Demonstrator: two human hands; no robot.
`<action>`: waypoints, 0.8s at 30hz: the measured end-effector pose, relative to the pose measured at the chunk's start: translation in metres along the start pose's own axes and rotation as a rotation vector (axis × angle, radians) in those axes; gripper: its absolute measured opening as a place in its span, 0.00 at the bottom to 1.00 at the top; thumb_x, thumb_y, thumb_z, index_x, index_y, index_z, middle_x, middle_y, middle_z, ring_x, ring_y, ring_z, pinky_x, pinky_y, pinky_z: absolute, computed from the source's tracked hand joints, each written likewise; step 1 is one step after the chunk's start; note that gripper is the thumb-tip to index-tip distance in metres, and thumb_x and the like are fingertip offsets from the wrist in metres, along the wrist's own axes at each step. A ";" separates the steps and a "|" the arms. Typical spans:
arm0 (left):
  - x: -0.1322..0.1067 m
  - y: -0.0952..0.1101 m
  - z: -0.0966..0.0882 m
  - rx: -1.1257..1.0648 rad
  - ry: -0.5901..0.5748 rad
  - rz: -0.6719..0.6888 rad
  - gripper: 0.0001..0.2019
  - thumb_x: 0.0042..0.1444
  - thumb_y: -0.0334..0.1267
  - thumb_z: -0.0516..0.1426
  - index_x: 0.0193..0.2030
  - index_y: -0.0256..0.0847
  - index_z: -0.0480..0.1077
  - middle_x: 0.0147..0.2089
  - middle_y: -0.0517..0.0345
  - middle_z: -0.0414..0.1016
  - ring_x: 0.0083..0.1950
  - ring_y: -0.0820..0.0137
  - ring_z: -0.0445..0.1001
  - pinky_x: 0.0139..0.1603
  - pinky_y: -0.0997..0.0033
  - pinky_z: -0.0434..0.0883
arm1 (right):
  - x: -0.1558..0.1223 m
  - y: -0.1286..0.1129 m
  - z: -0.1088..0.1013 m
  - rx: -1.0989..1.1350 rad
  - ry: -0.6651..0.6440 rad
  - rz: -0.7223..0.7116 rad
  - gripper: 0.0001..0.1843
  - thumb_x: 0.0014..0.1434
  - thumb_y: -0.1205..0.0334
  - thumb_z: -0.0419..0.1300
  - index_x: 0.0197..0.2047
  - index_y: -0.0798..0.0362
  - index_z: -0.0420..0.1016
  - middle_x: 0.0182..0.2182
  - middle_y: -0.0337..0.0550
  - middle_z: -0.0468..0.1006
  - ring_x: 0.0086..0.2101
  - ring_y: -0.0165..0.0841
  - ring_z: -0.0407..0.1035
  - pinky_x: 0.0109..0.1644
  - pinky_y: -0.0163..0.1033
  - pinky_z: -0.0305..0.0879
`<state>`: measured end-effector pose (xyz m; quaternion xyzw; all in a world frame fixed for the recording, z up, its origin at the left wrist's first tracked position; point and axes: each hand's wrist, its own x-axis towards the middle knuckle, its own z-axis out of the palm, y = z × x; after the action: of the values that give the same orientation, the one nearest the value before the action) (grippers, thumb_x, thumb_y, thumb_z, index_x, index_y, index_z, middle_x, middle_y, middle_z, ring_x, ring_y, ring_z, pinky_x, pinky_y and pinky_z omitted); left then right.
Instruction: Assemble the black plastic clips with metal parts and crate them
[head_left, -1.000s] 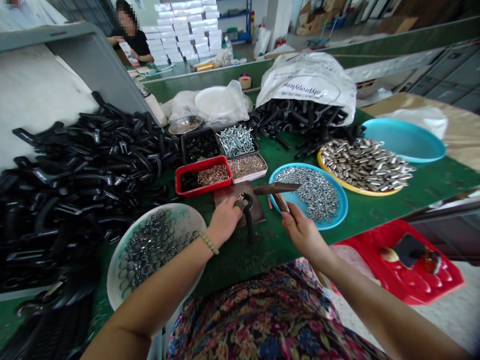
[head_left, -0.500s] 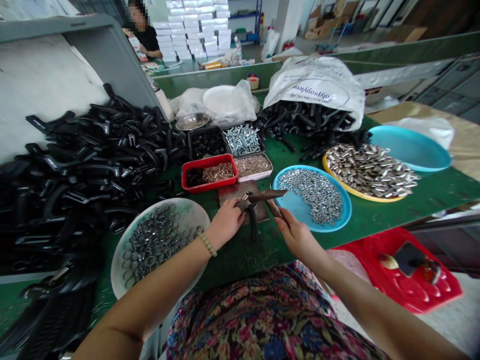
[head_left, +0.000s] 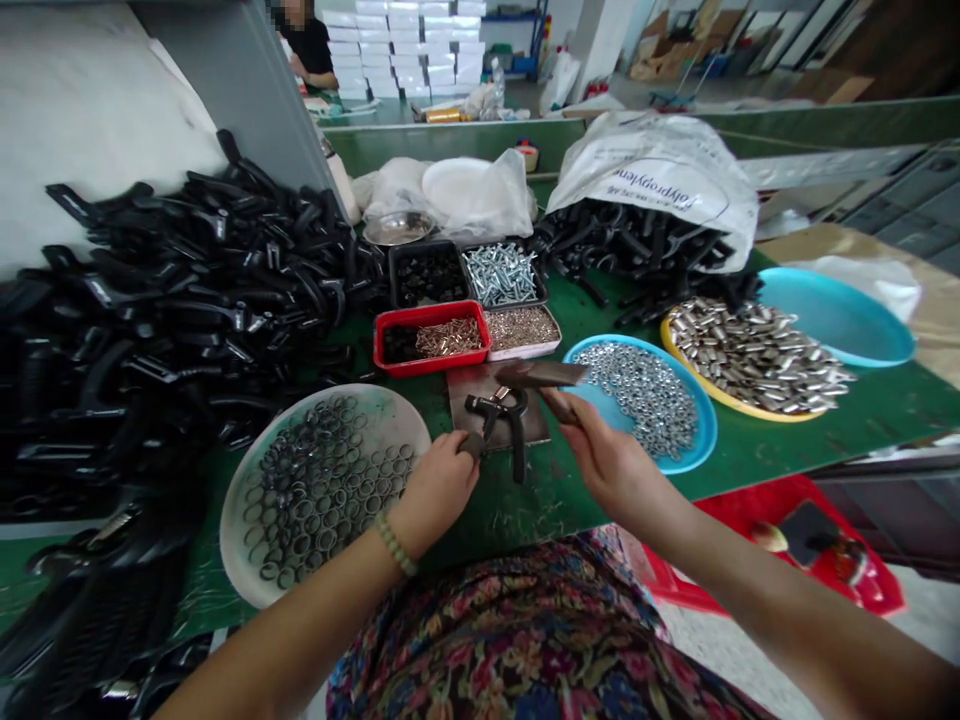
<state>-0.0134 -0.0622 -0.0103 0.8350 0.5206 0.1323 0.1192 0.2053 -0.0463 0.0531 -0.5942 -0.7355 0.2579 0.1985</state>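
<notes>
My right hand (head_left: 611,465) grips a wooden-handled hammer (head_left: 541,374) and holds its dark steel head up, just above the steel plate (head_left: 499,395). On that plate lies a black lever handle (head_left: 504,420) with a small silver part at its top. My left hand (head_left: 433,492) is at the plate's near edge, its fingertips pinching a dark end (head_left: 471,445) that seems to belong to the handle. My fingers hide part of that end.
A white bowl of steel rings (head_left: 247,530) is left of my hands, beyond a heap of black handles (head_left: 187,300). A blue plate of nuts (head_left: 705,430), a yellow plate of steel pins (head_left: 750,355), several small trays and a white sack (head_left: 660,170) stand farther along the green table.
The hammer head has risen off the handle and moved slightly right. My left hand has drawn back toward me, to the handle's near end. The view has tilted slightly.
</notes>
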 end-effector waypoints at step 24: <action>0.156 -0.118 -0.094 0.301 -0.320 -0.241 0.07 0.48 0.32 0.58 0.35 0.38 0.75 0.36 0.51 0.78 0.40 0.64 0.75 0.44 0.70 0.67 | 0.033 0.006 0.035 -0.381 -0.102 0.124 0.19 0.58 0.46 0.52 0.35 0.55 0.69 0.30 0.54 0.76 0.31 0.43 0.72 0.34 0.43 0.62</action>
<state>-0.0787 0.1351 0.0528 0.7854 0.6050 -0.0956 0.0893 0.1818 -0.0178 0.0217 -0.6515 -0.7420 0.1555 0.0288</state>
